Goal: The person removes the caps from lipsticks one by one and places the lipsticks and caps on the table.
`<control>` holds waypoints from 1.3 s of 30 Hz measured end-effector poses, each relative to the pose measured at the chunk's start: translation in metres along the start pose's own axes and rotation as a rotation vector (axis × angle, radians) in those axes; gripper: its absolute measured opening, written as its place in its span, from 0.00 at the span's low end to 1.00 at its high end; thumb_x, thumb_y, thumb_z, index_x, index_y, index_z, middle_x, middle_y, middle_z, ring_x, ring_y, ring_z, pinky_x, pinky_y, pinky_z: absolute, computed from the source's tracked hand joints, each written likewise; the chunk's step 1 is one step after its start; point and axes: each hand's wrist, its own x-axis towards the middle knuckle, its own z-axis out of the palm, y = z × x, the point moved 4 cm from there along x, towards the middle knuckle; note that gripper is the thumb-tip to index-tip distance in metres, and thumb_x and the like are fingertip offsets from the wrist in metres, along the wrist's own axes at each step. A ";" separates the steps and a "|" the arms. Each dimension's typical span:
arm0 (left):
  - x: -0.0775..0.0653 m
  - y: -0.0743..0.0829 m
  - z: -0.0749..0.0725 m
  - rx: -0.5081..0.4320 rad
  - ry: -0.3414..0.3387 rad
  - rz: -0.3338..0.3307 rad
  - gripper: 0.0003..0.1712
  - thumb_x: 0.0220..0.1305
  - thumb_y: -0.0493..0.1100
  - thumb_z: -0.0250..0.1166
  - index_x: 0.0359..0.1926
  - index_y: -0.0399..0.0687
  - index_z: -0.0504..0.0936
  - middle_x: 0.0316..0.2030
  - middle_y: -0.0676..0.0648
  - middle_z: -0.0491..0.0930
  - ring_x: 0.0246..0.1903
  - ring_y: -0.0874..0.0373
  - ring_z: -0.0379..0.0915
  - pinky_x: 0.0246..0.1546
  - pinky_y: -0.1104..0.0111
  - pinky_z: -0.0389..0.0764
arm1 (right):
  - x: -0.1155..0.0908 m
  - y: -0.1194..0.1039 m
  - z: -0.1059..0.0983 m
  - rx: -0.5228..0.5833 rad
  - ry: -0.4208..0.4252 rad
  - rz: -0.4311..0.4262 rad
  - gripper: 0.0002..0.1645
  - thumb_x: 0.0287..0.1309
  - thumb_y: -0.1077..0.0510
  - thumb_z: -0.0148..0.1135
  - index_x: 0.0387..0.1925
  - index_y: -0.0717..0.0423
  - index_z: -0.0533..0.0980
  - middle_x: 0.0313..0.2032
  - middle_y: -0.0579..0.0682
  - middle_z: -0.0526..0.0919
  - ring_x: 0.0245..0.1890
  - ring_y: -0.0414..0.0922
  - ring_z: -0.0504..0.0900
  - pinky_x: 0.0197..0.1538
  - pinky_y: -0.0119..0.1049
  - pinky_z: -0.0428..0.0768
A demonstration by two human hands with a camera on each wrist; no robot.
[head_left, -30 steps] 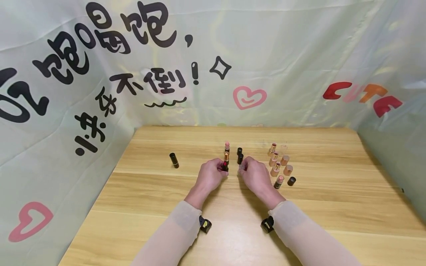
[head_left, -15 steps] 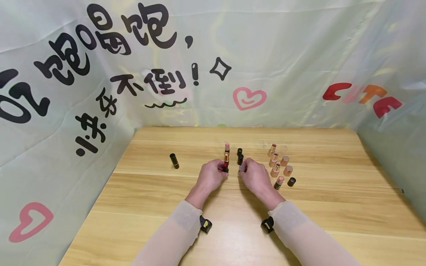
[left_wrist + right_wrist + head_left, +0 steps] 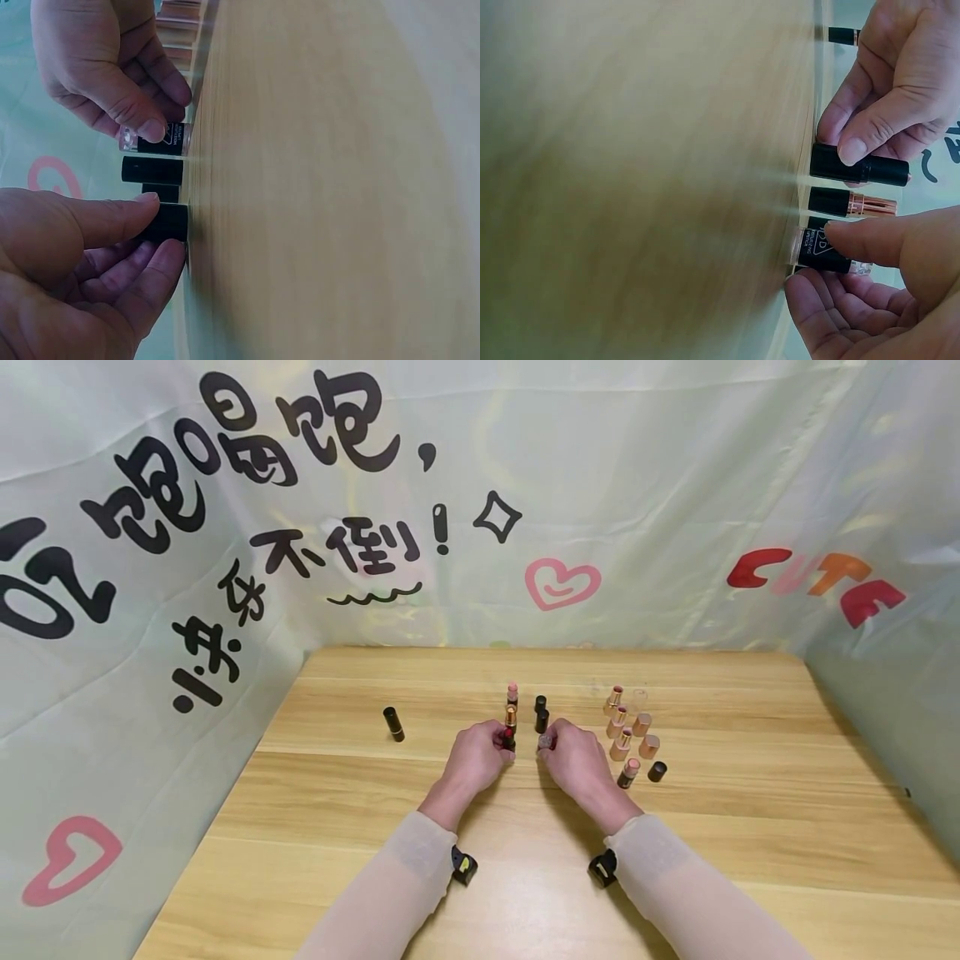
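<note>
My left hand (image 3: 480,752) pinches a black lipstick (image 3: 166,222) standing on the table, its red tip (image 3: 508,734) exposed in the head view. Across a small gap, my right hand (image 3: 573,756) pinches a short black cap (image 3: 825,247) with clear ends and white lettering, resting on the tabletop. Directly behind the left hand stand an uncapped lipstick with a gold collar (image 3: 511,717) and a pink lipstick (image 3: 512,690). Two black caps (image 3: 542,720) line up beyond the right hand's fingertips. Both thumbs show plainly in the wrist views.
Right of my right hand stand several uncapped lipsticks (image 3: 617,722), mostly rose gold, and their caps (image 3: 649,746). A pink lipstick (image 3: 628,773) and a black cap (image 3: 657,771) are nearest its wrist. A closed black lipstick (image 3: 393,724) stands far left. Printed cloth (image 3: 660,485) encloses the wooden table (image 3: 300,827).
</note>
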 end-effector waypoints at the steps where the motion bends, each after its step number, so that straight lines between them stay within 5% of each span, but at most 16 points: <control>1: 0.000 0.000 0.000 0.003 0.002 0.003 0.10 0.62 0.35 0.77 0.44 0.46 0.87 0.35 0.51 0.88 0.35 0.60 0.81 0.44 0.61 0.83 | 0.000 0.000 0.000 0.000 0.000 -0.001 0.07 0.65 0.59 0.70 0.40 0.56 0.80 0.34 0.51 0.87 0.33 0.50 0.82 0.37 0.47 0.81; 13: 0.001 0.000 0.000 0.026 0.011 0.011 0.11 0.62 0.35 0.77 0.45 0.45 0.87 0.35 0.51 0.88 0.35 0.61 0.81 0.43 0.62 0.83 | 0.001 0.001 0.001 -0.005 -0.002 -0.001 0.07 0.64 0.59 0.70 0.40 0.56 0.80 0.34 0.51 0.87 0.33 0.50 0.82 0.37 0.47 0.81; 23: -0.005 -0.003 -0.008 0.015 -0.031 -0.057 0.27 0.65 0.33 0.70 0.65 0.41 0.78 0.48 0.45 0.87 0.45 0.51 0.83 0.50 0.56 0.85 | 0.000 0.001 0.001 0.021 -0.016 0.041 0.13 0.64 0.56 0.71 0.44 0.58 0.79 0.37 0.53 0.87 0.37 0.52 0.84 0.41 0.48 0.83; 29: -0.016 -0.010 -0.022 0.005 -0.054 -0.107 0.31 0.69 0.35 0.66 0.71 0.42 0.70 0.56 0.43 0.83 0.46 0.49 0.82 0.49 0.55 0.84 | -0.002 -0.001 0.000 0.026 0.017 0.017 0.23 0.69 0.53 0.67 0.55 0.67 0.78 0.47 0.62 0.86 0.43 0.55 0.84 0.46 0.52 0.84; 34: -0.026 -0.013 -0.040 0.039 0.023 -0.082 0.26 0.68 0.36 0.66 0.66 0.42 0.75 0.54 0.42 0.82 0.48 0.48 0.81 0.51 0.54 0.83 | -0.008 -0.006 -0.004 0.058 0.080 -0.015 0.29 0.69 0.52 0.67 0.62 0.68 0.76 0.59 0.68 0.80 0.60 0.64 0.79 0.60 0.59 0.81; 39: -0.038 -0.013 -0.064 0.071 0.167 -0.010 0.12 0.70 0.39 0.66 0.52 0.44 0.84 0.45 0.44 0.80 0.44 0.50 0.76 0.48 0.55 0.80 | -0.016 -0.019 -0.009 0.113 0.141 -0.075 0.28 0.70 0.52 0.67 0.63 0.65 0.77 0.62 0.65 0.78 0.64 0.63 0.76 0.63 0.60 0.80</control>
